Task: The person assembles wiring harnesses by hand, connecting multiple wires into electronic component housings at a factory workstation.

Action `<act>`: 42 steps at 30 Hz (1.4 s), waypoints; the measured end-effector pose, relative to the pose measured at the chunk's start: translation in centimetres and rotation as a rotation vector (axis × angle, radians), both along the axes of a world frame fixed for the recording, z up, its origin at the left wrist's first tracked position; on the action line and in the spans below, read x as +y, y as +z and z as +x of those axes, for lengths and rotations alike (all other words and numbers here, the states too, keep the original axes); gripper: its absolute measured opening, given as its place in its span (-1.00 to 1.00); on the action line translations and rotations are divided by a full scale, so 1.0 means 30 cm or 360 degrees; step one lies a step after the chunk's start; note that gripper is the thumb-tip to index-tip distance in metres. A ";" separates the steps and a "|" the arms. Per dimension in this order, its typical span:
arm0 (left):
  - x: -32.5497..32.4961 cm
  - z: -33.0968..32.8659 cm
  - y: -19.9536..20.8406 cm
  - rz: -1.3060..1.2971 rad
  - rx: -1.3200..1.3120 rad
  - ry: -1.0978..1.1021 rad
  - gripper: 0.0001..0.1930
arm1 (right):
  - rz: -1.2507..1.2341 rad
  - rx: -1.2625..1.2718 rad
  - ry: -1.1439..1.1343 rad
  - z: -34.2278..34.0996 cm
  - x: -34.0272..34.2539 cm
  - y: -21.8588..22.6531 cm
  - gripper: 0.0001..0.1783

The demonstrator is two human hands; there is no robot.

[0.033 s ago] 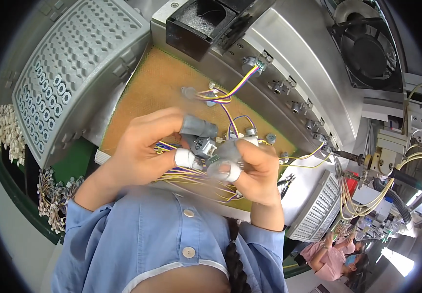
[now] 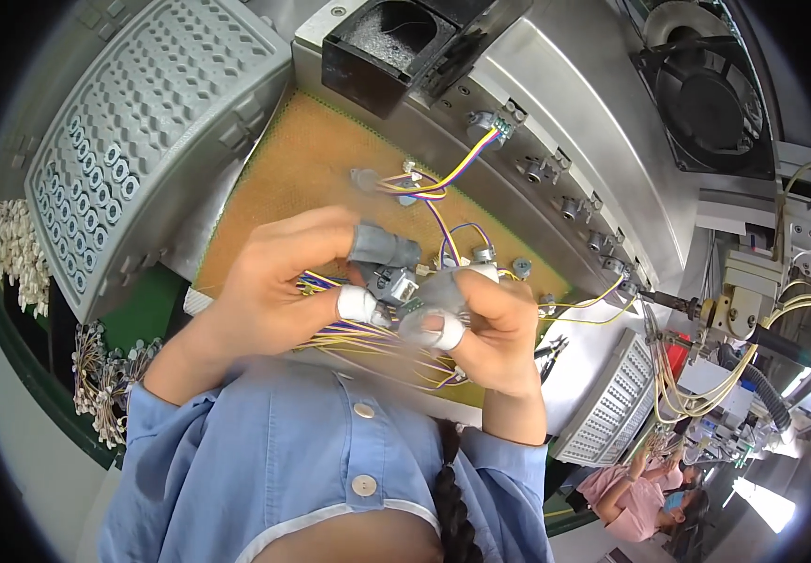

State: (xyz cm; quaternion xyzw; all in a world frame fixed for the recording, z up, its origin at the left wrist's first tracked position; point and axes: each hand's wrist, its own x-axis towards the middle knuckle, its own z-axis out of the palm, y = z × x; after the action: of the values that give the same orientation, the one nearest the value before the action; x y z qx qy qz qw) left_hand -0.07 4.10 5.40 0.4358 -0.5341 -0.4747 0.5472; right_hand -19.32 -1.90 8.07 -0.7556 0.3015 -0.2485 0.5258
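Note:
My left hand (image 2: 283, 272) is closed, its thumb and forefinger pinching a small grey metal part (image 2: 392, 283) with a white piece on its face. A grey cot covers that forefinger and white tape wraps the thumb. My right hand (image 2: 485, 324), also with covered fingertips, meets it in a pinch; at its tips shows the edge of a small green circuit board (image 2: 412, 306), mostly hidden by the fingers. Below both hands lies a bundle of yellow, purple and white wires (image 2: 359, 340). Beyond them, small round motors (image 2: 407, 194) with wires rest on the orange mat (image 2: 283, 169).
A grey tray (image 2: 171, 84) partly filled with round parts stands at left, near white connectors (image 2: 21, 253) and wired parts (image 2: 105, 375). A metal fixture (image 2: 574, 122) holds several motors behind the mat. Pliers (image 2: 549, 355) and another tray (image 2: 612, 399) lie right. A person in pink (image 2: 626, 502) sits farther off.

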 end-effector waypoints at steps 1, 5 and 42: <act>-0.005 0.010 0.002 -0.0032 -0.0123 -0.0024 -0.71 | 0.0031 0.0024 -0.0040 0.003 0.000 0.000 -0.76; -0.021 0.008 0.008 -0.0379 -0.0630 0.0072 -0.76 | 0.0239 0.0208 -0.0130 -0.005 -0.006 0.002 -0.73; -0.001 0.066 -0.019 -0.0037 -0.0808 -0.0020 -0.88 | 0.1043 -0.0830 -0.1128 0.056 -0.077 -0.084 -0.54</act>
State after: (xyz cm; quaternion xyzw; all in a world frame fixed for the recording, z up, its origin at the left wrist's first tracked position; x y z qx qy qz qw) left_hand 1.90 4.07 4.82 0.5315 -0.6626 -0.3471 0.3975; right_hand -17.64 -4.20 5.56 -0.3177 0.4589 -0.4826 0.6750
